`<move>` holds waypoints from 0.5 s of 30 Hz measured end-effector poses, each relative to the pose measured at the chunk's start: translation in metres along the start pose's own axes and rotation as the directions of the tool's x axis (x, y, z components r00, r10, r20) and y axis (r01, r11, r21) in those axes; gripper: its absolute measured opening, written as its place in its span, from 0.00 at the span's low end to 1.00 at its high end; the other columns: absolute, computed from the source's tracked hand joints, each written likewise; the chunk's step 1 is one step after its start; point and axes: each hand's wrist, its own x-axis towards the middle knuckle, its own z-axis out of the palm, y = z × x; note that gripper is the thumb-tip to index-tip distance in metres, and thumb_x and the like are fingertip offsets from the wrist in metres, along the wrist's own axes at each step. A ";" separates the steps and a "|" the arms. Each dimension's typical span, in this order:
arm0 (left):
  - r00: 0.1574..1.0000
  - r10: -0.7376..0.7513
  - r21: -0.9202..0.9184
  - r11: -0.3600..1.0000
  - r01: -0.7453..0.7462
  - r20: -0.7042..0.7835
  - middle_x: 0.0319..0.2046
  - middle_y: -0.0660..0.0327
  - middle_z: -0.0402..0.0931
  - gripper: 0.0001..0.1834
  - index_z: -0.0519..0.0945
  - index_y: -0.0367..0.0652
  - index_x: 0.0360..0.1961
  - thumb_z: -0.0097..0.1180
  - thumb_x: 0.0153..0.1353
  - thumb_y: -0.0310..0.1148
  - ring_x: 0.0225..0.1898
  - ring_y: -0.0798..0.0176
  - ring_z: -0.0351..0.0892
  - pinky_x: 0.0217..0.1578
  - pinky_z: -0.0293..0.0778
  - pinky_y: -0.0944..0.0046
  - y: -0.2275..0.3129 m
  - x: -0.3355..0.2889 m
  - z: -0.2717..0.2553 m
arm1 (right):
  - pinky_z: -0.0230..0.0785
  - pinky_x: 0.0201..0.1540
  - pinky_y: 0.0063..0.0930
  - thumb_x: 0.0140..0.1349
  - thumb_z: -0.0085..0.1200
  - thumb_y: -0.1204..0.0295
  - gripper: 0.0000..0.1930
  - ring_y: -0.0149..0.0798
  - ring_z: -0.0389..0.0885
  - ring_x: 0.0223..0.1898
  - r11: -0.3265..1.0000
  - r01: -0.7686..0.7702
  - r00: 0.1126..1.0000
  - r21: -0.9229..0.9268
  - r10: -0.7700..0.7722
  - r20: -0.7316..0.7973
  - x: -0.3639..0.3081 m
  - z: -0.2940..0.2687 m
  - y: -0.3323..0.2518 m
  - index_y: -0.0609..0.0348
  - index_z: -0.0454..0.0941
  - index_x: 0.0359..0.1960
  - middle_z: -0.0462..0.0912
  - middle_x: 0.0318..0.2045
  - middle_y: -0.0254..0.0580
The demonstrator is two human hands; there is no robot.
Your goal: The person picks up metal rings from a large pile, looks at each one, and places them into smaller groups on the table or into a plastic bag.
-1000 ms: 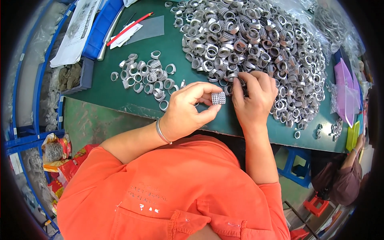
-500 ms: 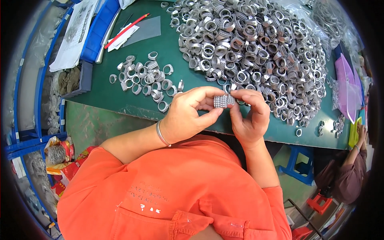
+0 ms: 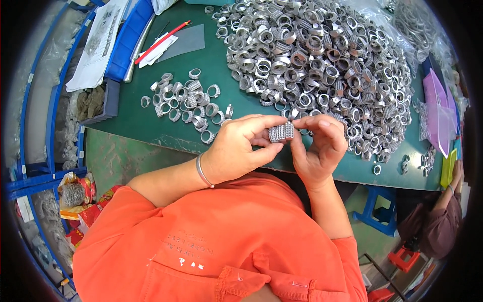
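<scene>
A short row of silver-grey studded metal rings, lined up side by side, is held up in front of my shirt over the near table edge. My left hand pinches the row between its thumb and forefinger. At the right end of the row, the thumb and forefinger of my right hand close on the last ring; its other fingers are curled. A large heap of similar rings lies beyond my hands, reaching to the right. To the left is a smaller, loose group of rings.
A red pencil lies on paper slips on the green table. Blue shelving and a blue bin stand at left. On the right are a pink tray, a blue stool and another person's arm.
The rings at the right end, turned slightly apart before, now sit flush in the row. My right hand has shifted a little to the right, and the view has moved slightly.
</scene>
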 end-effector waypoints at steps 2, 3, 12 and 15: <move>1.000 0.021 -0.026 0.999 -0.022 -0.014 0.46 0.56 0.78 0.22 0.74 0.30 0.55 0.60 0.57 0.18 0.47 0.68 0.79 0.46 0.79 0.69 -0.001 -0.002 -0.001 | 0.76 0.38 0.25 0.44 0.58 0.95 0.36 0.37 0.79 0.37 1.000 0.011 1.000 0.001 -0.011 0.001 0.000 0.002 -0.001 0.59 0.61 0.55 0.69 0.45 0.48; 1.000 0.022 -0.023 0.999 -0.023 -0.021 0.46 0.56 0.78 0.22 0.74 0.30 0.55 0.60 0.57 0.18 0.47 0.68 0.79 0.46 0.79 0.69 -0.001 -0.002 -0.002 | 0.75 0.38 0.26 0.44 0.58 0.95 0.35 0.38 0.79 0.37 1.000 0.013 1.000 -0.003 -0.013 -0.004 0.000 0.004 0.000 0.58 0.61 0.55 0.71 0.44 0.47; 0.940 0.328 0.362 0.891 -0.274 -0.095 0.45 0.55 0.80 0.17 0.81 0.38 0.45 0.65 0.53 0.22 0.43 0.66 0.81 0.36 0.78 0.70 0.001 0.003 -0.023 | 0.70 0.41 0.31 0.44 0.61 0.90 0.27 0.43 0.78 0.38 0.988 0.017 0.997 -0.154 -0.004 0.083 0.002 -0.001 -0.012 0.60 0.69 0.48 0.79 0.36 0.46; 0.845 0.498 0.604 0.740 -0.296 -0.196 0.45 0.55 0.80 0.15 0.80 0.38 0.43 0.63 0.53 0.21 0.44 0.60 0.81 0.42 0.77 0.65 0.002 0.014 -0.065 | 0.72 0.40 0.30 0.45 0.59 0.91 0.22 0.43 0.78 0.37 0.979 0.008 0.999 -0.203 0.003 0.053 0.002 -0.002 -0.012 0.63 0.72 0.43 0.78 0.36 0.47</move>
